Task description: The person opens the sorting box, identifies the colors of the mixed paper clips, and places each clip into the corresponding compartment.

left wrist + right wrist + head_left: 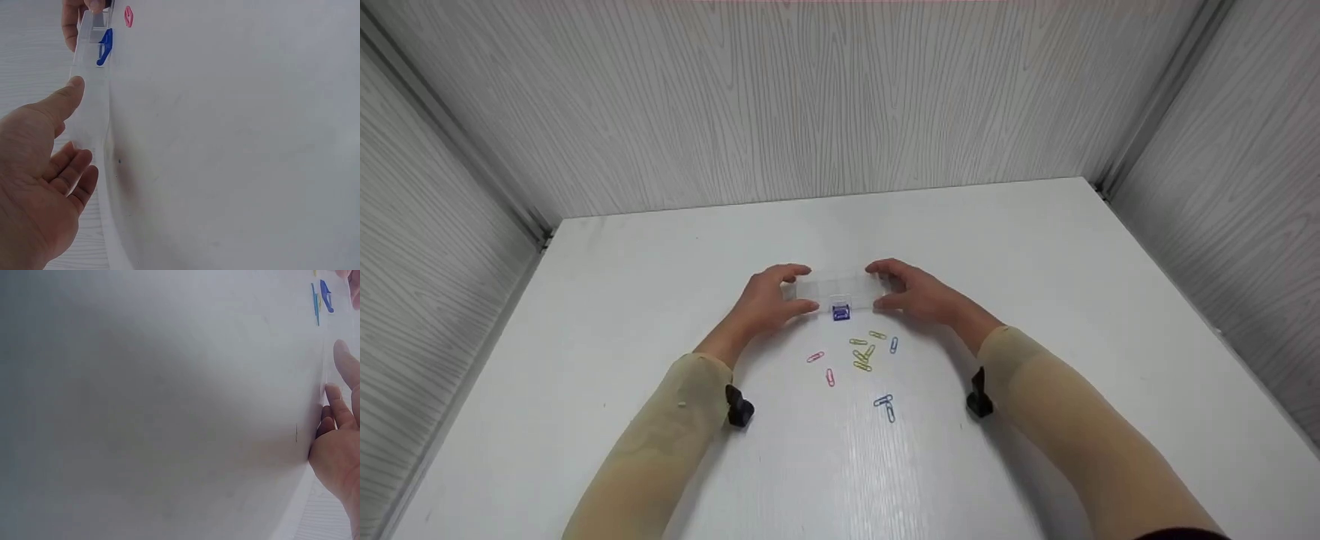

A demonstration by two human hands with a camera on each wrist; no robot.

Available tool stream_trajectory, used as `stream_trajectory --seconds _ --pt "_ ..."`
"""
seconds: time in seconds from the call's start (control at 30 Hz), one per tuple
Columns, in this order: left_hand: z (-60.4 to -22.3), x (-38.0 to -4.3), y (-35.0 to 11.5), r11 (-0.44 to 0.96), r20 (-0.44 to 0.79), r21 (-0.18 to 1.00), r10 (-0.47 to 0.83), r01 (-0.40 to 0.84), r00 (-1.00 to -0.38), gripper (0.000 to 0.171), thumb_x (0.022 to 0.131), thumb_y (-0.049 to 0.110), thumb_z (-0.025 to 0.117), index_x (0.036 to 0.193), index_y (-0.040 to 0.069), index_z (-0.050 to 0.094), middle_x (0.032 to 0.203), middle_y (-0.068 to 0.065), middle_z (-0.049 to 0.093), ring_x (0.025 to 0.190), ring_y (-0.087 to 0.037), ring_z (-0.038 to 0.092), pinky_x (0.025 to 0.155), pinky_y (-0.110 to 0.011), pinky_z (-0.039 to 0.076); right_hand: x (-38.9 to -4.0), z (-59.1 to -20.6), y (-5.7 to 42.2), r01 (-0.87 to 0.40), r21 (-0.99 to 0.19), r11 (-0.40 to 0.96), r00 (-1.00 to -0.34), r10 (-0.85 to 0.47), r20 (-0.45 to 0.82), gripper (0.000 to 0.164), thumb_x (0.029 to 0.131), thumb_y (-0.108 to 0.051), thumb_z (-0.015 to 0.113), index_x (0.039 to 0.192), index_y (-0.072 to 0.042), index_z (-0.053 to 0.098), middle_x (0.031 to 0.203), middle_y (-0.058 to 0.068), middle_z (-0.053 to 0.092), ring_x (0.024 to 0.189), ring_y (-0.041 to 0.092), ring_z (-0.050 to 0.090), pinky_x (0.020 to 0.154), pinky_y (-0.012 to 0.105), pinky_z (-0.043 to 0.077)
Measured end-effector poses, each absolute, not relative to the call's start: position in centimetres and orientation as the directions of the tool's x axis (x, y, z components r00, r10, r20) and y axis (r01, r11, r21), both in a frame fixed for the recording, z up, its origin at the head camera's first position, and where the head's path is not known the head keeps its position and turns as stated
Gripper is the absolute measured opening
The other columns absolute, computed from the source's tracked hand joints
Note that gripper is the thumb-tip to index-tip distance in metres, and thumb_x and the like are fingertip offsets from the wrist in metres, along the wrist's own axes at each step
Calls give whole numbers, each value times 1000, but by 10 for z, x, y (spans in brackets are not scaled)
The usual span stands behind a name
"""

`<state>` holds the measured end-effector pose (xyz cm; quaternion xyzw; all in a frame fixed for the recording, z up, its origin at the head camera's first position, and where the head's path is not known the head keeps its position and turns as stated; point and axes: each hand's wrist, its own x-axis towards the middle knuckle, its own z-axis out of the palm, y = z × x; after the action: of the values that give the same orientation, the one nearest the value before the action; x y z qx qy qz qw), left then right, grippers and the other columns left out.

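A clear plastic compartment box (pixel 840 286) with a blue latch (pixel 841 312) on its near side sits between the two hands. At its left end, my left hand (pixel 765 301) grips it, thumb on the near edge and fingers round the far side. My right hand (pixel 921 295) holds the right end in the same way. The left wrist view shows the left thumb (pixel 68 97) against the box (pixel 93 90), beside the latch (pixel 105 46). In the right wrist view, the right hand (pixel 340 439) is partly cut off by the frame.
Loose paper clips lie on the white table (pixel 622 300) on the near side of the box: several yellow ones (pixel 862 355), pink ones (pixel 830 377) to the left, and blue ones (pixel 890 412) nearer and to the right. A wood-grain panel (pixel 810 97) stands behind the table.
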<state>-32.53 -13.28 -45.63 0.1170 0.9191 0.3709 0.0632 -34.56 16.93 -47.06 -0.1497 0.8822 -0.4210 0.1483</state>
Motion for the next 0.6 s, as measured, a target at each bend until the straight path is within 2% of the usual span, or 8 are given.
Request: stream_trajectory --seconds 0.33,0.5,0.6 --pt "-454 -325 -135 661 -25 732 268 165 -963 61 97 38 80 151 18 60 151 -11 57 142 -31 48 120 -52 35 -345 -471 169 -113 -803 585 -912 -382 -150 83 96 -31 82 165 -36 37 170 -2 34 160 18 23 128 41 15" --pt "-455 -326 -137 652 -15 737 280 179 -960 59 98 37 79 150 17 60 150 -12 58 141 -31 50 119 -52 36 -343 -469 170 -107 -792 601 -913 -376 -161 80 100 -43 75 167 -35 32 171 -1 34 160 19 24 128 44 16" --pt "-455 -327 -139 648 -2 737 283 190 -959 58 99 38 77 150 15 61 148 -12 60 139 -31 52 118 -52 38 -343 -470 170 -125 -790 601 -910 -387 -150 78 102 -45 71 168 -32 31 170 1 34 159 21 25 128 44 16"
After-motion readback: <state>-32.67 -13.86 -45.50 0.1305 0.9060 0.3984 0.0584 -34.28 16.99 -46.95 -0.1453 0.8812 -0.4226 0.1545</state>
